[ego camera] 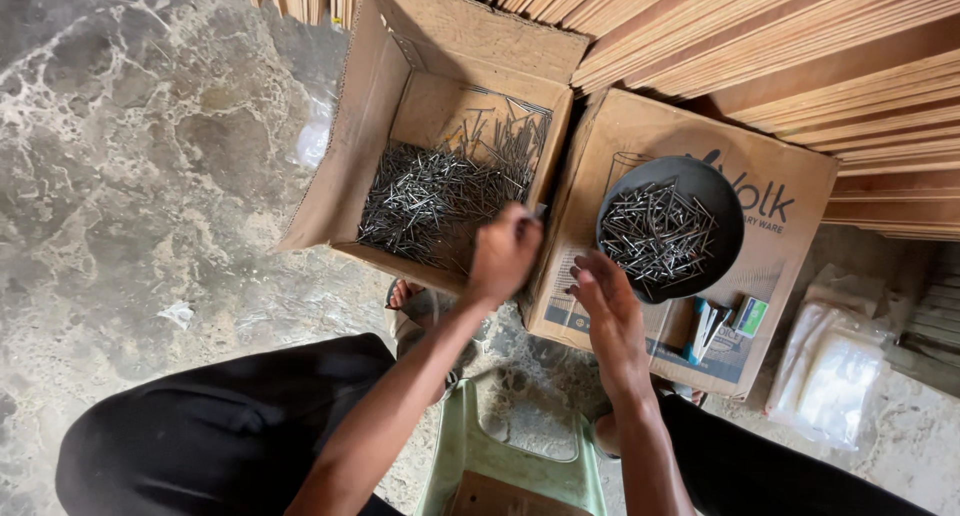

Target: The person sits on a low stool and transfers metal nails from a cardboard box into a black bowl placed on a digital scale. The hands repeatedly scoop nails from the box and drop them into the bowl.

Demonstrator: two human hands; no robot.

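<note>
An open cardboard box [360,146] on the floor holds a heap of grey nails [430,191]. My left hand [503,254] hovers at the box's near right corner, fingers closed; a few nails seem pinched in it, though the grip is partly hidden. To the right, a black bowl [720,201] with nails [655,231] rests on a closed cardboard box [790,201]. My right hand [610,301] lies flat on that box, just below and left of the bowl, fingers extended and holding nothing.
Stacked wooden boards [800,46] lean behind both boxes. Small coloured packets [725,321] lie on the closed box. Clear plastic bags [835,366] sit at the right on the marbled floor [130,176]. A green plastic stool [520,466] is under me, between my dark-trousered legs.
</note>
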